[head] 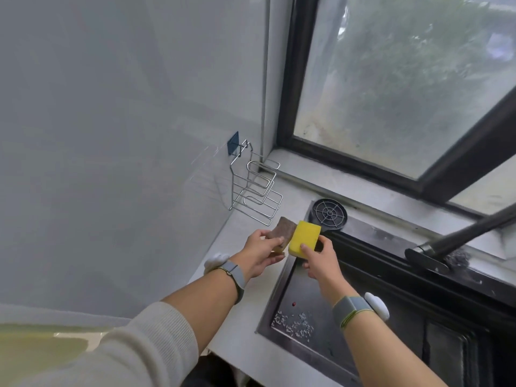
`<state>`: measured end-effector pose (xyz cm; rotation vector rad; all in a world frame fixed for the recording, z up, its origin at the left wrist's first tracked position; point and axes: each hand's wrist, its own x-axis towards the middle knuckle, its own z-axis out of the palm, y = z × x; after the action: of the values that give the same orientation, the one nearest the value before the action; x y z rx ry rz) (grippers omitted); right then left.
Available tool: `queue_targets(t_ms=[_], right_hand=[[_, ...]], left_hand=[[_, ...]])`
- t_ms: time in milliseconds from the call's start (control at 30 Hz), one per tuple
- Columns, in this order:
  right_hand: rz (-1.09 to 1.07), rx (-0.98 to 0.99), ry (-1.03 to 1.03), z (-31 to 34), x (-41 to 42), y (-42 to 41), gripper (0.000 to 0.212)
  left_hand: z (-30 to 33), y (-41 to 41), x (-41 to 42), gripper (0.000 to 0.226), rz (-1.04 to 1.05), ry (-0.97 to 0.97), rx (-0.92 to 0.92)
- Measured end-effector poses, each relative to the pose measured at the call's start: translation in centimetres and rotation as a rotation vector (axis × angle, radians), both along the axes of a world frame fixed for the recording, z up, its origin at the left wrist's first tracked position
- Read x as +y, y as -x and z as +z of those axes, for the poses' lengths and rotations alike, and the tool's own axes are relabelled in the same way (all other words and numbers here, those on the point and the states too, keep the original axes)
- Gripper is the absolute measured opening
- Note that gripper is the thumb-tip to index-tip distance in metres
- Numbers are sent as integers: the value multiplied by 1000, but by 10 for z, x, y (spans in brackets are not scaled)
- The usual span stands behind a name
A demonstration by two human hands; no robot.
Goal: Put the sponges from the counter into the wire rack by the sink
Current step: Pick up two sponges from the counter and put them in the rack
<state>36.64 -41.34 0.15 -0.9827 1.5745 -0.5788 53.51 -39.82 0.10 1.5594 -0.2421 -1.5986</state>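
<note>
**Two sponges held just short of the wire rack**

The left hand (258, 254) has its grip clamped on a brown-faced sponge (282, 229), thumb on top. The right hand (321, 262) pinches a yellow sponge (304, 237) beside it; the two sponges touch. Both are held above the counter (245, 308) at the sink (301, 297) corner. The wire rack (255, 185) hangs on the wall just beyond them, with nothing in it.

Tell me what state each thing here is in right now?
Left hand: gripping the brown sponge.
Right hand: gripping the yellow sponge.
Wire rack: on the wall, empty.
Window: grimy; open or shut, unclear.
Sink: dry, crumbs scattered inside.
</note>
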Motion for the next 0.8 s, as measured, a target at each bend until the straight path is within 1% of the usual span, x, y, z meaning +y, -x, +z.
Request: queue_targets(t_ms=[67,167,200,267,333,467,533,700,800], right_hand=[[-4,6,-10,-6,-12,-2,70],[-18,9,-34,-18,-34,-11,74],[-26,11,-38,-23,-41,-14,74],[-41,36,-38,-31,-53,-20,75],[-48,44,-35,-37,-64,-24,71],[-42,31,-17,-44,-82,-28,59],[-45,21,-18,-49,-91,-30,55],[-50,-33,-2,-56,-104,-32,55],[-59,-73,-9,-60,-109,-34,55]], left_hand=[[-7,-4,-11,26,59,-35,-14],[-19,-13,-28,15,128,-100,-52],[-23,-16,-32,16,150,-109,-50],[-28,-19,-36,27,198,-100,-40],[-33,-19,-37,34,217,-77,-69],[-39,-15,-38,31,204,-43,-229],[-41,-15,-42,32,237,-33,-279],[-43,-14,-48,27,250,20,-308],[-44,-15,-48,28,322,46,-319]])
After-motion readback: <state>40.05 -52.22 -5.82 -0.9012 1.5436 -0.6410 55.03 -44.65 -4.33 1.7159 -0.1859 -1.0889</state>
